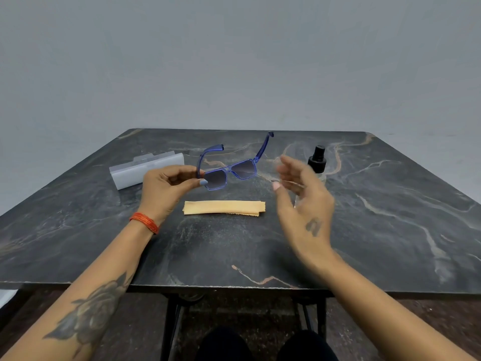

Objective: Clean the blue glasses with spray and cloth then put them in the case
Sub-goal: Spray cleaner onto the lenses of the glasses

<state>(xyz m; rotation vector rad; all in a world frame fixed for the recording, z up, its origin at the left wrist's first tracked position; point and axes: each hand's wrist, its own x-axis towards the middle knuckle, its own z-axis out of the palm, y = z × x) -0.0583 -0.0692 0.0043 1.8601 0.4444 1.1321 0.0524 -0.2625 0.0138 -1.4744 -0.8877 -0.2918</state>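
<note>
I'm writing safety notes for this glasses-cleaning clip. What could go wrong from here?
The left hand pinches the blue glasses by one corner only, above the hard table; they could twist loose and drop. The right hand, open and blurred, is close in front of the spray bottle and might knock it over. A thumb near the lens may smear it.

**Glasses Held Above Table, Cloth Below**

On the dark marble-patterned table (364,230), a folded orange cloth (223,207) lies centre. Behind it, the left hand (166,188) holds blue-framed plastic glasses (229,173) aloft. A translucent grey case (145,170) lies left; a black-capped clear spray bottle (317,162) stands right, behind the right hand (304,201).
</note>
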